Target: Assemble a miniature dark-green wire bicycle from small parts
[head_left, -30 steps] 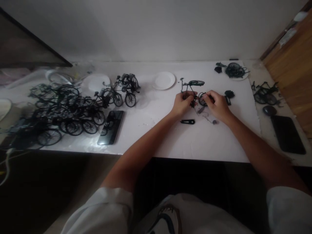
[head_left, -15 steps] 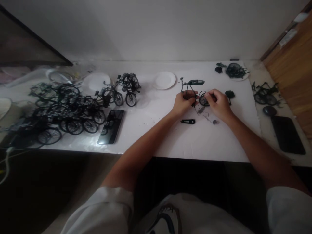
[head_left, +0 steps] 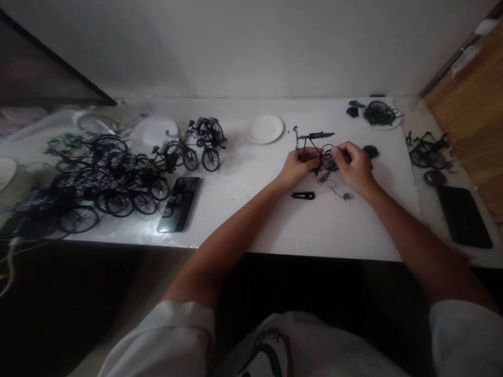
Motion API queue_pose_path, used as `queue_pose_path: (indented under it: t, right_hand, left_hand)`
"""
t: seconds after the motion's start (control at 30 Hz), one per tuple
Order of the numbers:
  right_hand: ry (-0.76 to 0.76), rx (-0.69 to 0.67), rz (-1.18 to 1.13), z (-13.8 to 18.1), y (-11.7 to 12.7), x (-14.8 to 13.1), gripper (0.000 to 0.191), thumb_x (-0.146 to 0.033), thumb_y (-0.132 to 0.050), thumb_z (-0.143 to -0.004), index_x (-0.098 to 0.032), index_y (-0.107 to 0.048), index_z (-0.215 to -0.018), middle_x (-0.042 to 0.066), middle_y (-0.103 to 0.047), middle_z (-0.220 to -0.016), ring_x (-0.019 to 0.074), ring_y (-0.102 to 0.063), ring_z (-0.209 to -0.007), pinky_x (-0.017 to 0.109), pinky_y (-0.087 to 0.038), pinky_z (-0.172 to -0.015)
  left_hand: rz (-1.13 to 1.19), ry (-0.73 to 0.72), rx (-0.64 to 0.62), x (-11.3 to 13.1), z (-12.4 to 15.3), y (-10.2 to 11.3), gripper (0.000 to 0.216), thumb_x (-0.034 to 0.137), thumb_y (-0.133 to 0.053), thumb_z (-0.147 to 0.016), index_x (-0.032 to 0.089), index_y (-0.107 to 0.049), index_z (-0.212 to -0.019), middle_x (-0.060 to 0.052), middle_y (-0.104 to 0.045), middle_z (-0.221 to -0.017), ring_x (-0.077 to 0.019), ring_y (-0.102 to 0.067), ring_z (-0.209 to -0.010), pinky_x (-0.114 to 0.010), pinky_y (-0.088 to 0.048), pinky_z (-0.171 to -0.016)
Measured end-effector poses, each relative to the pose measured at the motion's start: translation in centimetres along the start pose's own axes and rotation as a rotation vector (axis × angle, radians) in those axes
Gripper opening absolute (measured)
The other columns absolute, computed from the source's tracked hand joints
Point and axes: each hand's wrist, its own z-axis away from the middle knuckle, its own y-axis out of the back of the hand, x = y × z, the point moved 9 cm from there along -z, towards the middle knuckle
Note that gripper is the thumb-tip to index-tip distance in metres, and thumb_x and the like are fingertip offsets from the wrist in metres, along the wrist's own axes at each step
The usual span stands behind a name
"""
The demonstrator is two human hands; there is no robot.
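My left hand [head_left: 297, 166] is closed on a dark miniature bicycle frame [head_left: 313, 140], which stands tilted above the fingers. Pinched in my right hand [head_left: 356, 165] is a small black spoked wheel [head_left: 329, 163], right beside the frame's lower part; whether the two touch is hard to tell. Below the hands lie thin silvery parts [head_left: 334, 189] on the white board. A dark utility knife [head_left: 303, 196] rests nearer to me. Just past my right hand sits a dark green piece [head_left: 370, 152], partly hidden by it.
Many miniature bicycles [head_left: 118, 178] crowd the left side, beside a phone [head_left: 179, 204]. A white plate [head_left: 265, 129] lies at the back. To the right are a plate of bicycle parts [head_left: 380, 114], more bicycle parts [head_left: 428, 151], a computer mouse [head_left: 434, 178] and a black slab [head_left: 465, 217].
The bicycle frame has moved slightly right, closer to the wheel, and turned so its upper dark part looks thinner. My right hand has shifted only a little.
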Motion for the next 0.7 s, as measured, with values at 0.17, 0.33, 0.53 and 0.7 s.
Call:
queue_pose_path:
  t: [0.17, 0.33, 0.53, 0.7]
  right_hand:
    - [-0.006, 0.014, -0.001, -0.11, 0.14, 0.13, 0.043, -0.064, -0.062, -0.101, -0.024, -0.064, -0.085, -0.002, -0.049, -0.067, 0.0152, -0.044, -0.063, 0.033, -0.037, -0.063]
    - [-0.004, -0.008, -0.004, -0.03, -0.06, -0.13, 0.042, -0.063, -0.065, -0.099, -0.024, -0.065, -0.085, -0.002, -0.051, -0.067, 0.0153, -0.044, -0.063, 0.033, -0.037, -0.062]
    - [-0.015, -0.078, -0.019, 0.27, -0.65, -0.54, 0.043, -0.065, -0.067, -0.097, -0.024, -0.066, -0.084, -0.001, -0.053, -0.068, 0.0156, -0.044, -0.063, 0.032, -0.037, -0.061]
    - [-0.017, -0.079, -0.018, 0.22, -0.66, -0.55, 0.04, -0.062, -0.071, -0.094, -0.025, -0.065, -0.083, -0.003, -0.047, -0.065, 0.0153, -0.043, -0.063, 0.031, -0.036, -0.06]
  left_hand:
    - [0.04, -0.001, -0.062, 0.02, 0.1, -0.47, 0.028, 0.012, -0.075, -0.082, 0.012, -0.074, -0.11, -0.008, -0.079, -0.096, -0.0141, -0.073, -0.076, -0.032, -0.059, -0.081]
    - [0.033, -0.015, -0.086, 0.07, 0.07, -0.6, 0.027, 0.014, -0.075, -0.082, 0.013, -0.075, -0.109, -0.006, -0.077, -0.092, -0.0134, -0.072, -0.074, -0.031, -0.058, -0.079]
    - [0.02, 0.007, -0.036, -0.17, -0.02, -0.19, 0.027, 0.013, -0.075, -0.083, 0.012, -0.076, -0.11, -0.008, -0.078, -0.099, -0.0133, -0.072, -0.077, -0.031, -0.059, -0.081]
    - [0.01, -0.017, -0.063, -0.12, -0.06, -0.37, 0.025, 0.013, -0.075, -0.084, 0.012, -0.076, -0.109, -0.006, -0.076, -0.091, -0.0138, -0.071, -0.078, -0.032, -0.058, -0.081]
